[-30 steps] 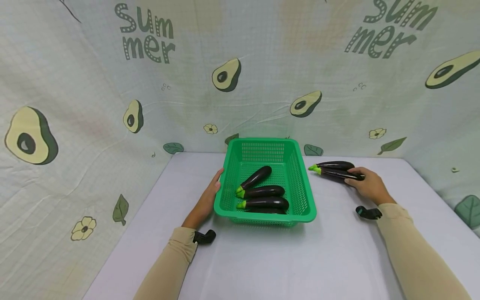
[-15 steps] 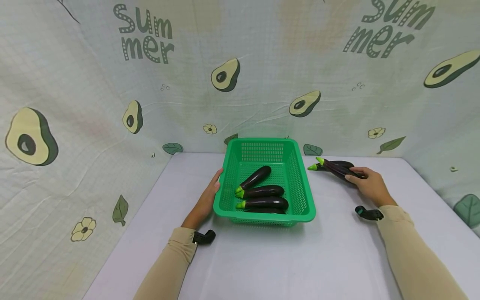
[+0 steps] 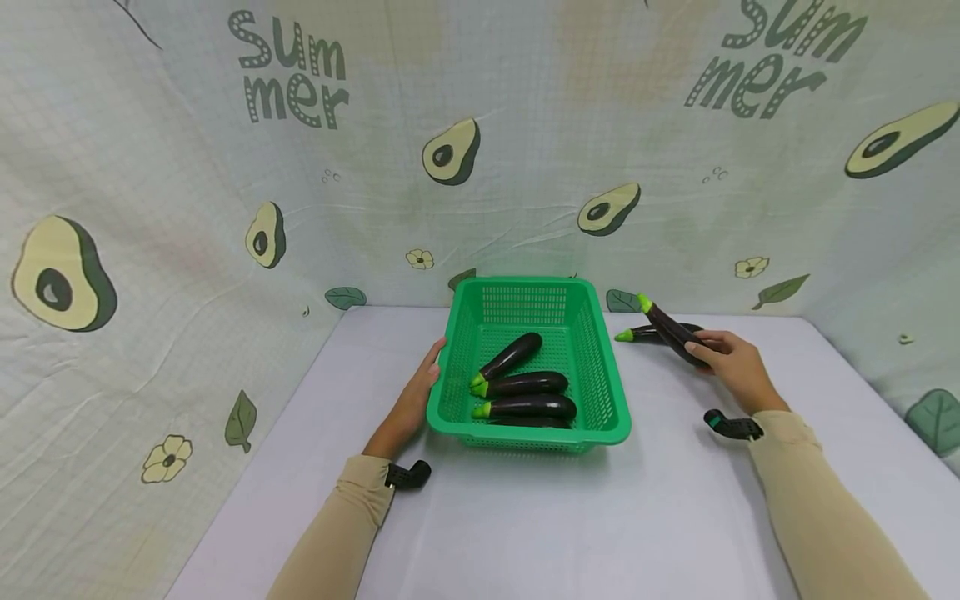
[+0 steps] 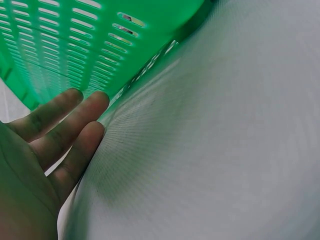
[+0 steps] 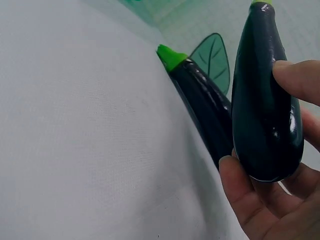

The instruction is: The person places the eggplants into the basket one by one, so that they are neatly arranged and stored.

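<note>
My right hand (image 3: 738, 367) grips a dark purple eggplant (image 5: 265, 100) by its thick end, thumb on one side and fingers round the other. Its green stem points up and away, tilted off the table. Behind it a second eggplant (image 5: 200, 102) lies on the cloth, partly covered by the held one. At the left side of a green plastic basket (image 3: 615, 367), my left hand (image 3: 412, 400) rests with its fingers nearly straight against the outer wall. Inside the basket lie several eggplants (image 3: 528, 383), the front one partly hidden by the rim.
The basket stands on a white-covered table (image 3: 570, 525), near its back edge. Behind it hangs a cloth backdrop (image 3: 510, 225) printed with avocados, leaves and lettering. A black wrist camera (image 3: 408, 475) sits on the left wrist, another camera (image 3: 731, 425) on the right.
The gripped eggplant has swung from lying level beside the other to a raised slant, its stem end upward. My right hand has shifted slightly left. The left hand and basket stay in place.
</note>
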### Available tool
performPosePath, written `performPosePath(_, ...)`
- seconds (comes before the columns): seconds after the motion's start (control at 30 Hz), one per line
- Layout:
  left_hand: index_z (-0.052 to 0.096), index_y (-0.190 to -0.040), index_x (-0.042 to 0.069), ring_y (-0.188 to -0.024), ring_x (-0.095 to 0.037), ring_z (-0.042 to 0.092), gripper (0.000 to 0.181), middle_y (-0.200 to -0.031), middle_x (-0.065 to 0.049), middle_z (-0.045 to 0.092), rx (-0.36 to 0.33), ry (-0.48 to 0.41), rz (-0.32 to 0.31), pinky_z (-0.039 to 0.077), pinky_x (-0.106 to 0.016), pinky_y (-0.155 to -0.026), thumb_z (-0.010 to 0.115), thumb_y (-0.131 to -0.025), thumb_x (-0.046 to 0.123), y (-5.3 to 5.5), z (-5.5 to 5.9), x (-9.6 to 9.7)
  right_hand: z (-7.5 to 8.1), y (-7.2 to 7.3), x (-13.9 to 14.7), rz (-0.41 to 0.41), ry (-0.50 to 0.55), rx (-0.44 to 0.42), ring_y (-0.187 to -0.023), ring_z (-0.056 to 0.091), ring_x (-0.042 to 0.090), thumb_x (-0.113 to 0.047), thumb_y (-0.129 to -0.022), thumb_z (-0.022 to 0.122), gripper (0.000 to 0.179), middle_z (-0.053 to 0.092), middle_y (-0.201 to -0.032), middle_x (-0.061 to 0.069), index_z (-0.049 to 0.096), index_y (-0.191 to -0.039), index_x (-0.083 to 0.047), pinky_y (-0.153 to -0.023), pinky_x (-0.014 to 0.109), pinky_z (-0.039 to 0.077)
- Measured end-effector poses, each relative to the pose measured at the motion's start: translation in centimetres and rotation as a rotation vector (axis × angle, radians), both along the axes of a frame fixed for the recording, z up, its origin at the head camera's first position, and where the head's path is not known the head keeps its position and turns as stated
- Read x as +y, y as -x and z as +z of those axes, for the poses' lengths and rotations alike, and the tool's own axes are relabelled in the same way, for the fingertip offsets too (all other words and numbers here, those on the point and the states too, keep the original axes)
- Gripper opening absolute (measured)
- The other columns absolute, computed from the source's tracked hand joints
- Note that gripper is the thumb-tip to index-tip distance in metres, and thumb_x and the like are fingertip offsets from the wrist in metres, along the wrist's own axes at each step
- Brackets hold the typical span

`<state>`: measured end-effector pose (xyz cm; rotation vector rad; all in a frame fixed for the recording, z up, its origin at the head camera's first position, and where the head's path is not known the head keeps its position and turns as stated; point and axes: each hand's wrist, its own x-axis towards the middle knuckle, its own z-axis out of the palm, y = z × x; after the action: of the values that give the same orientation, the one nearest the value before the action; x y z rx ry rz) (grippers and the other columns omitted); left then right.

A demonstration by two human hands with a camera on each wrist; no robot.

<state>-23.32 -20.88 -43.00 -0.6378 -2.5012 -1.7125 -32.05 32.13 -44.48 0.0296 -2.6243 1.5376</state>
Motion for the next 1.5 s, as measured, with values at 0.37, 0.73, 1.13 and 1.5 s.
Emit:
performPosePath(0.37, 0.009, -0.162, 0.007, -0.151, -0.032, 0.007, 0.055, -0.166, -0.015, 0.009, -0.005, 0.006, -0.008, 0.010, -0.057, -0.118, 0.021, -0.111, 0.022, 0.2, -0.3, -0.1, 0.1, -0.8, -0.6, -0.005, 0.086, 0.016, -0.096, 0.058, 0.003, -0.046, -0.097, 0.064, 0.069, 0.051, -0.136, 0.023, 0.047, -0.143, 0.003, -0.081, 0.023, 0.056)
performPosePath(0.73, 0.011, -0.163, 0.024, -0.152, -0.025, 0.007, 0.054, -0.167, -0.003, 0.010, 0.011, -0.026, 0.026, 0.008, -0.057, -0.118, 0.020, -0.111, 0.034, 2.4, -4.2, -0.8, 0.5, -1.6, -1.8, -0.005, 0.327, 0.058, -0.092, 0.060, 0.003, -0.030, -0.095, 0.072, 0.046, 0.061, -0.105, -0.013, 0.057, -0.128, -0.002, -0.076, 0.020, 0.056)
performPosePath(1.13, 0.012, -0.163, 0.022, -0.152, -0.025, 0.008, 0.056, -0.167, -0.002, 0.011, 0.025, -0.035, 0.033, 0.009, -0.059, -0.118, 0.021, -0.110, 0.039, 2.4, -4.0, -0.7, 1.2, -2.1, -2.4, -0.038, 0.307, 0.072, -0.098, 0.057, 0.009, -0.035, -0.095, 0.070, 0.054, 0.058, -0.111, -0.006, 0.055, -0.133, 0.001, -0.076, 0.020, 0.055)
performPosePath(1.5, 0.009, -0.163, 0.018, -0.152, -0.028, 0.006, 0.054, -0.167, -0.009, 0.008, 0.013, -0.026, 0.012, 0.008, -0.057, -0.118, 0.019, -0.111, 0.027, 2.2, -3.1, -0.7, 1.7, -2.2, -2.9, 0.019, 0.424, 0.102, -0.099, 0.059, 0.010, -0.031, -0.093, 0.073, 0.048, 0.062, -0.110, -0.004, 0.059, -0.128, -0.001, -0.076, 0.021, 0.056)
